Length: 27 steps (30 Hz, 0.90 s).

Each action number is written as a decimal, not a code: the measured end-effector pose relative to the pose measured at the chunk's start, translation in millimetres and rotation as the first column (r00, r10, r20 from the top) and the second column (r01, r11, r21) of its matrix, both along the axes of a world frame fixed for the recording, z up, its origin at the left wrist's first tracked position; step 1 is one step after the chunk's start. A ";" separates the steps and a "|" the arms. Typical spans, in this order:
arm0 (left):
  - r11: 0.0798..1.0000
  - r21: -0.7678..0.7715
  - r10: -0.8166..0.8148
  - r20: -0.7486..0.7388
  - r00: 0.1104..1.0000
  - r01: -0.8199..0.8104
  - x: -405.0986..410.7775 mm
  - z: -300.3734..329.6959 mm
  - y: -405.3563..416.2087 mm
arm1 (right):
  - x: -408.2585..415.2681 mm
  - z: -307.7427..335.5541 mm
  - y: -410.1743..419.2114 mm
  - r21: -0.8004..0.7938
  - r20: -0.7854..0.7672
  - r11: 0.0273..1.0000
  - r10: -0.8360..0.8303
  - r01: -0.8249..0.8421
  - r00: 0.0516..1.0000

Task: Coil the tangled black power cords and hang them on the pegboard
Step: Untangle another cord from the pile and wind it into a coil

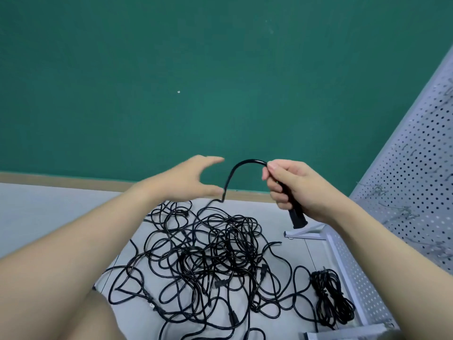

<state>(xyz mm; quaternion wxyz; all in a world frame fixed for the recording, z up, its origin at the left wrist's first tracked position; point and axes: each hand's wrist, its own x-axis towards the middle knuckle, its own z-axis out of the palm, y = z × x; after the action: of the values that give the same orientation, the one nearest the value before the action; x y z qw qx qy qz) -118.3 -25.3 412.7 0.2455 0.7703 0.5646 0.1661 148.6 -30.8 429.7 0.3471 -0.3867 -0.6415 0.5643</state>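
Observation:
A big tangle of black power cords (210, 261) lies spread on the grey floor. My right hand (291, 187) grips one cord near its plug end (297, 218), which points down out of my fist. That cord (241, 165) arches up to the left and drops into the tangle. My left hand (196, 179) is open, thumb and fingers spread, with a fingertip right by the falling part of the cord. One coiled, bundled cord (331, 295) lies on the floor beside the pegboard's base. The white pegboard (416, 168) stands at the right with metal hooks (377, 191).
A green wall (196, 82) with a tan skirting strip (73, 179) rises behind the cords. The pegboard's white foot (304, 233) rests on the floor near my right hand. My knee (98, 320) shows at the bottom left.

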 end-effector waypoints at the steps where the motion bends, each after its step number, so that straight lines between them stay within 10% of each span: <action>1: 0.995 -0.032 -0.092 0.098 0.991 0.096 12.3 -2.3 -2.3 | -5.0 2.2 -4.6 0.013 -0.001 1.000 0.007 -0.007 1.000; 5: 0.979 -0.133 -0.075 0.479 0.875 0.156 45.5 -13.2 -8.6 | -13.0 19.5 -11.1 -0.056 -0.237 0.996 -0.083 0.071 0.968; 11: 0.971 -0.208 -0.004 0.491 0.871 0.121 56.9 -19.4 -13.5 | -0.3 41.9 -5.0 -0.226 -0.639 0.963 -0.260 0.147 0.724; 22: 0.957 -0.151 0.261 0.824 0.503 -0.249 22.7 15.8 5.6 | 3.5 33.1 -11.3 -0.265 -0.246 0.958 -0.176 0.108 0.953; 27: 0.924 -0.262 0.380 0.704 0.599 -0.279 -6.8 10.3 5.8 | 15.0 41.4 -8.7 -0.085 -0.373 0.969 -0.247 0.232 0.895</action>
<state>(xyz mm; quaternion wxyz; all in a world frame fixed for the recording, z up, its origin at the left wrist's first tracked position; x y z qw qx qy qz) -125.0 -19.5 423.0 0.4665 0.4999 0.5562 0.4724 163.6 -39.5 471.1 0.5241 -0.3525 -0.4987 0.5936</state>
